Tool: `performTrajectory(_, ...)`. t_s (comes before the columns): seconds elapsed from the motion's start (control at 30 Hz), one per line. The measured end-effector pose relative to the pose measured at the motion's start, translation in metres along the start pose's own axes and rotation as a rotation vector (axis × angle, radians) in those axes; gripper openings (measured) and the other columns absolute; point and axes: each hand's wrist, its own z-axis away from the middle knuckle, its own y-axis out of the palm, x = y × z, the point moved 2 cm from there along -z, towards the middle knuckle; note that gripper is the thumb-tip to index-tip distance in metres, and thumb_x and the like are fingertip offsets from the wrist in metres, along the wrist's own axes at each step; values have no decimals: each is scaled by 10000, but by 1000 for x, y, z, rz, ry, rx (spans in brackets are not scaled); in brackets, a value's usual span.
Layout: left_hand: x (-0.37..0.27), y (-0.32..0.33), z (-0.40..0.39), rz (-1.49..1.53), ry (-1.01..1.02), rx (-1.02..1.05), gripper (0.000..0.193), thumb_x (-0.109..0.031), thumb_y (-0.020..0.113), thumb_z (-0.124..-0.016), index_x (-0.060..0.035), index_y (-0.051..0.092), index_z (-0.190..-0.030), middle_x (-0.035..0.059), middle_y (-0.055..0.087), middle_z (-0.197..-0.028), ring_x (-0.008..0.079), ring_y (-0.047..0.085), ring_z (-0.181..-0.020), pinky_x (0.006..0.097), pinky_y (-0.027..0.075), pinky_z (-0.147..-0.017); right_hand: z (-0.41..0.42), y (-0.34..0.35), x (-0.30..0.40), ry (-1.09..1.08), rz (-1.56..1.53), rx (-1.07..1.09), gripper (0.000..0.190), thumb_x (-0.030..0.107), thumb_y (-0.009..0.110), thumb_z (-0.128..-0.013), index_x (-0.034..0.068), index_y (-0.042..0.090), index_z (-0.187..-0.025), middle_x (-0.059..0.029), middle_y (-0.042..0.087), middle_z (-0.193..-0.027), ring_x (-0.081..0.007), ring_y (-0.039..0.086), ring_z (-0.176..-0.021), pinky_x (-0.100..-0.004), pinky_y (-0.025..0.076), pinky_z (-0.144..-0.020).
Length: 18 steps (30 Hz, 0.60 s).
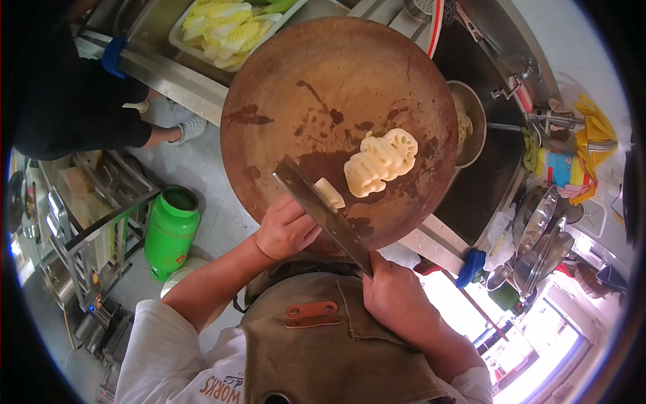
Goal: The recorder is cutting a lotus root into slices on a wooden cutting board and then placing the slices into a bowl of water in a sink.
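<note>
My right hand (388, 293) grips the handle end of a cleaver (328, 217), its blade slanting up to the left across the near part of a round wooden chopping block (313, 65). On the near side of the blade, my left hand (287, 227) has its fingers curled against it; whether they hold a piece behind the steel is hidden. A small pale cut piece (329, 193) lies against the blade's far side. To the right of it, overlapping lotus root slices (378, 164) rest in a slanting row on the damp wood.
A white tray of cabbage leaves (222, 30) stands beyond the block. Right of it, a metal bowl (472, 126) sits partly behind the rim. A green gas cylinder (172, 232) stands on the floor at left, near a metal rack (101, 222). Another person (91, 101) stands at upper left.
</note>
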Motion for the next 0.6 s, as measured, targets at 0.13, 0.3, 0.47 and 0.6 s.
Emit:
performTrajectory(0.13, 1, 0, -1, 13, 13, -19, 307, -4, 735, -614, -40, 654, -908, 79, 610, -921, 300, 595, -836, 387, 511, -739, -2, 0, 0, 98, -69, 68, 241, 107, 544, -878, -46, 522, -1062, -271, 623, -781, -450, 625, -737, -518, 508, -663)
performTrajectory(0.3, 2, 1, 3, 15, 10, -21, 287, -3, 732, -616, -31, 652, -891, 84, 607, -917, 299, 595, -825, 384, 512, -722, -7, 6, -2, 123, -44, 103, 234, 95, 534, -876, -52, 519, -1057, -285, 615, -775, -459, 620, -744, -525, 503, -666)
performTrajectory(0.47, -2, 0, -1, 15, -5, 24, 256, 7, 723, -642, -13, 654, -887, 92, 604, -914, 299, 601, -840, 381, 517, -728, -29, 18, -12, 91, -82, 32, 182, 88, 528, -872, -74, 559, -949, -308, 594, -709, -469, 615, -737, -528, 496, -664)
performTrajectory(0.6, 0, -1, -12, 22, 31, -47, 251, 19, 714, -671, -2, 658, -915, 106, 609, -949, 298, 611, -879, 379, 525, -752, -54, 9, -14, -10, -89, -31, 231, 115, 531, -856, -68, 591, -730, -306, 610, -710, -475, 632, -727, -514, 513, -683)
